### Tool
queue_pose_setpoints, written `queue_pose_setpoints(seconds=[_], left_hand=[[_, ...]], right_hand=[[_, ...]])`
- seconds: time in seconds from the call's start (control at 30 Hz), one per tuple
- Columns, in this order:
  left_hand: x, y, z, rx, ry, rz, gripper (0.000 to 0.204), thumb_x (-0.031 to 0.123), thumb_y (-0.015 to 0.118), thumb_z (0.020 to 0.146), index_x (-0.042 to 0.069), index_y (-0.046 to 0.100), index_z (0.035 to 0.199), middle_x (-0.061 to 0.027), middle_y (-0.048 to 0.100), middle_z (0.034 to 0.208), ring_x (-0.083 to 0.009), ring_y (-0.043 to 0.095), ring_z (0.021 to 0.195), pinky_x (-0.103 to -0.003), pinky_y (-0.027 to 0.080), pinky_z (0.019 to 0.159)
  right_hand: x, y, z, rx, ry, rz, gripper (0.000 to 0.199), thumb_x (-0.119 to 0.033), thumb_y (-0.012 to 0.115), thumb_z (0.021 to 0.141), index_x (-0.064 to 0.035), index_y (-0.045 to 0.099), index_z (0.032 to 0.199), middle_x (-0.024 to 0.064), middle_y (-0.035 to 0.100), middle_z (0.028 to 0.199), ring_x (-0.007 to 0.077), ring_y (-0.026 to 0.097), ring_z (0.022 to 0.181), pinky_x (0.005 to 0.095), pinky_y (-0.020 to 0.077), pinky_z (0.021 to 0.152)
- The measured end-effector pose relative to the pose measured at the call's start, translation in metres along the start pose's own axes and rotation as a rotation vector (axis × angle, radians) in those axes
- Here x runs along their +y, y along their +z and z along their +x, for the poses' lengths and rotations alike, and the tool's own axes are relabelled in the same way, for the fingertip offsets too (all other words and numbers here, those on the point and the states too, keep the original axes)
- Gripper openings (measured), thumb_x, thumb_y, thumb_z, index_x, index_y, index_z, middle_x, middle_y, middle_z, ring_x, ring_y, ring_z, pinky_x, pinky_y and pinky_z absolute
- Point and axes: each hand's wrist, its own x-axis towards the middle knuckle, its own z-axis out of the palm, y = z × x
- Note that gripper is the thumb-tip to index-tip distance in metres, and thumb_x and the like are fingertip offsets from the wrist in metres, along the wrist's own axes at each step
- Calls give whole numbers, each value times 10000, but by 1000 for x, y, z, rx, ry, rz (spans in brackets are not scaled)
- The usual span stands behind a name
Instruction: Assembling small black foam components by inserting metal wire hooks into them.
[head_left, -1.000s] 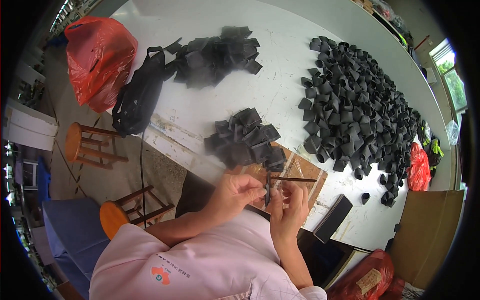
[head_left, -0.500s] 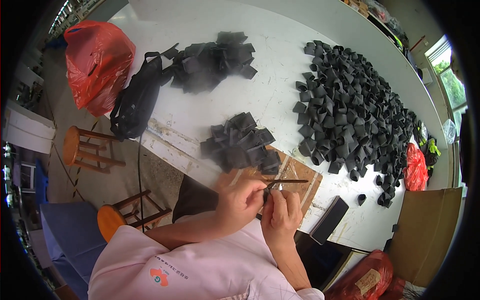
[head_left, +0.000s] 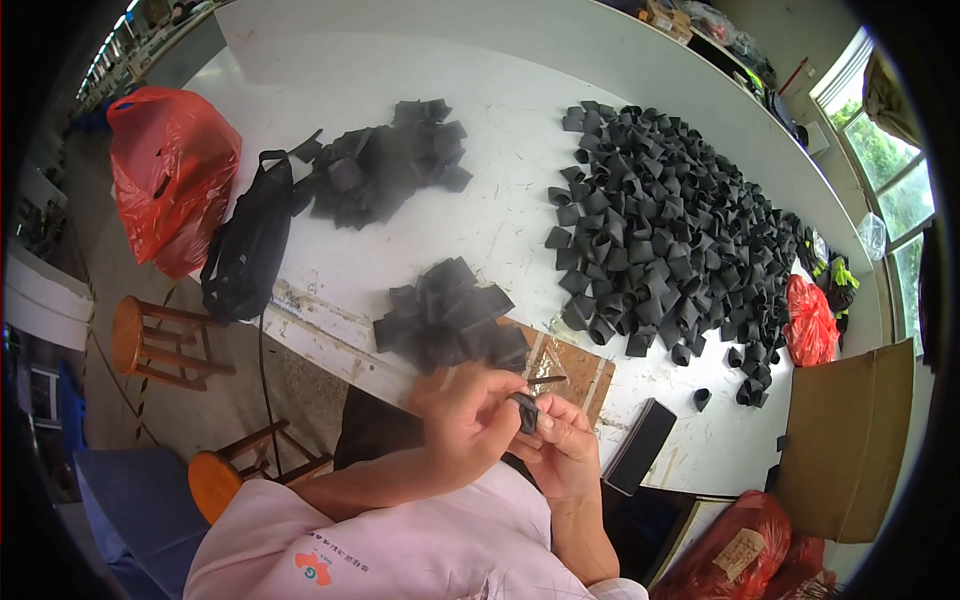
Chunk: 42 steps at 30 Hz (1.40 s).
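Observation:
A small curled piece of black sheet material [head_left: 526, 412] is held between my two hands, above the table's near edge. My left hand [head_left: 462, 418] is closed on its left side, and my right hand [head_left: 562, 440] pinches its right edge with thumb and fingers. A thin dark stick [head_left: 548, 380] sticks out beyond my left fingertips; its other end is hidden. Just beyond my left hand lies a pile of flat black pieces [head_left: 445, 312]. Below the hands is a brown board [head_left: 575, 370] with clear tape or film on it.
A large heap of curled black pieces [head_left: 670, 225] covers the table's right side. Another flat pile [head_left: 375, 170] lies farther left, beside a black bag [head_left: 250, 245] and red plastic bag [head_left: 175, 175]. A dark rectangular case [head_left: 640, 445] sits right of the board. Wooden stools [head_left: 215, 480] stand left.
My right hand has turned, and the black piece now shows as a curled loop between my fingers. Less of the dark stick sticks out. The whole view has shifted slightly.

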Motion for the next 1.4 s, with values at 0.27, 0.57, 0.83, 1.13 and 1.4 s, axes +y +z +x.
queue_pose_setpoints(seconds=[0.27, 0.57, 0.83, 1.13, 1.4], left_hand=[[27, -25, 54, -266, -992, -1452, 265, -145, 443, 729, -22, 495, 958, -105, 591, 761, -9, 308, 351, -164, 233, 306], [4, -21, 43, -162, -1066, -1354, 181, 24, 439, 856, 15, 500, 1026, -8, 520, 646, -19, 284, 343, -166, 225, 346], [-2, -12, 34, -248, -858, -1054, 169, 60, 529, 843, 12, 496, 1001, -11, 553, 702, -19, 338, 394, -166, 263, 374], [17, -9, 50, -217, 94, -58, 289, 50, 575, 798, -22, 513, 1070, -100, 609, 859, -191, 553, 881, -309, 436, 763], [14, -3, 37, -68, -201, -527, 88, 97, 582, 822, 14, 564, 802, -65, 547, 806, -173, 511, 804, -315, 409, 791]], right_hand=[[-47, 32, 17, -59, -210, -592, 188, -207, 588, 832, -25, 568, 791, -27, 492, 665, 21, 351, 502, 159, 266, 441], [-33, 6, 26, -65, -204, -604, 222, -252, 563, 851, -49, 560, 762, -51, 440, 638, 26, 327, 534, 182, 242, 464], [-28, -6, 30, -60, -163, -578, 264, -287, 536, 862, -53, 553, 741, -51, 438, 622, 41, 340, 524, 187, 261, 470], [-38, 1, 13, 186, -662, -1283, 281, -262, 607, 804, 7, 567, 877, 73, 530, 710, 167, 517, 643, 268, 418, 566], [-26, 24, 8, 80, -1189, -1684, 328, -65, 706, 621, 3, 580, 915, 115, 534, 779, 229, 507, 612, 288, 410, 500]])
